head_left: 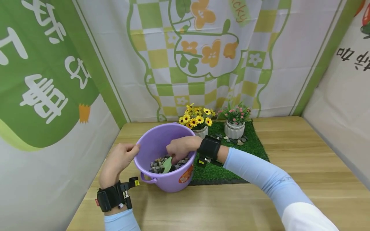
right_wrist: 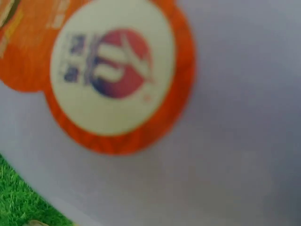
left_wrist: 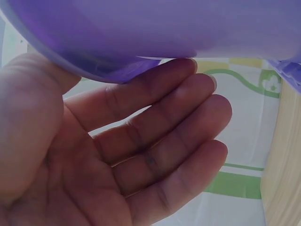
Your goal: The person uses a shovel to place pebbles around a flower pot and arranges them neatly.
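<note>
A purple bucket [head_left: 166, 181] stands tilted on the table, its mouth turned toward me. My left hand [head_left: 122, 157] holds its left rim, the thumb at the edge; in the left wrist view the fingers [left_wrist: 178, 136] extend along the outside wall. Small grey and tan pebbles [head_left: 157, 164] lie in the bottom. Reaching over the right rim, my right hand [head_left: 182, 147] is inside the bucket with curled fingers, gripping a pale green flat piece [head_left: 167, 165] above the pebbles. Its fingertips are partly hidden. The right wrist view shows mostly the bucket's orange label [right_wrist: 181, 70].
Behind and right of the bucket lies a green turf mat [head_left: 222, 173]. On it stand a pot of yellow flowers [head_left: 199, 120] and a white pot with pink flowers [head_left: 234, 128], with loose stones [head_left: 240, 141] around its base. Printed cloth walls [head_left: 115, 48] enclose the wooden table [head_left: 289, 144].
</note>
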Demonstrator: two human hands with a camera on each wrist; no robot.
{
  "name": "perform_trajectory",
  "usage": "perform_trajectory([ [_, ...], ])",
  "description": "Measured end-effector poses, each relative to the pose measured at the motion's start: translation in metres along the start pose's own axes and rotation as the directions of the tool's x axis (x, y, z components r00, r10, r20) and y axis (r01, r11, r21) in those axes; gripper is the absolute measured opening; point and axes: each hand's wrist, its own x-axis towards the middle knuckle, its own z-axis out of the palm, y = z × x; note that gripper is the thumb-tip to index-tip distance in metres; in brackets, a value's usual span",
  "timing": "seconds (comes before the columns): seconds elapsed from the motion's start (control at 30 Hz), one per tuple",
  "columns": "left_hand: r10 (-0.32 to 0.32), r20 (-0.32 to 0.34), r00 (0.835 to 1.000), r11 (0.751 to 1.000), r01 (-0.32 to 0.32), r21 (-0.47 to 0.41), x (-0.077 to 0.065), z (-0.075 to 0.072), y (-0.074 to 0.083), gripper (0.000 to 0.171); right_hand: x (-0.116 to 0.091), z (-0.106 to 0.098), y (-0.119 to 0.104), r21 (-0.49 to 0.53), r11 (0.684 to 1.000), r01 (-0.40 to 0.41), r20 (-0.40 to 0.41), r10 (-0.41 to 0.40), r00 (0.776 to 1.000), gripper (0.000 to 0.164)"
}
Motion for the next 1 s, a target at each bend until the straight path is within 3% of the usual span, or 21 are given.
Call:
perform_trajectory([
  [0.63,0.003,-0.012,1.000,1.000,-0.003,-0.011,-0.001,0.000,-0.002,0.041,-0.007,-0.002,0.004,0.144,0.988,0.061,-0.127,-0.043,0.991,0.036],
  [0.83,0.010,-0.013,1.000,1.000,-0.009,0.013,0.001,-0.001,-0.002,0.040,-0.013,-0.005,0.004,0.220,0.974,0.058,-0.146,-0.026,0.989,0.023],
  [1.0,0.001,-0.006,1.000,1.000,-0.001,-0.022,-0.001,0.000,-0.002,0.044,-0.022,-0.011,0.005,0.175,0.981,0.081,-0.198,-0.046,0.979,0.020],
])
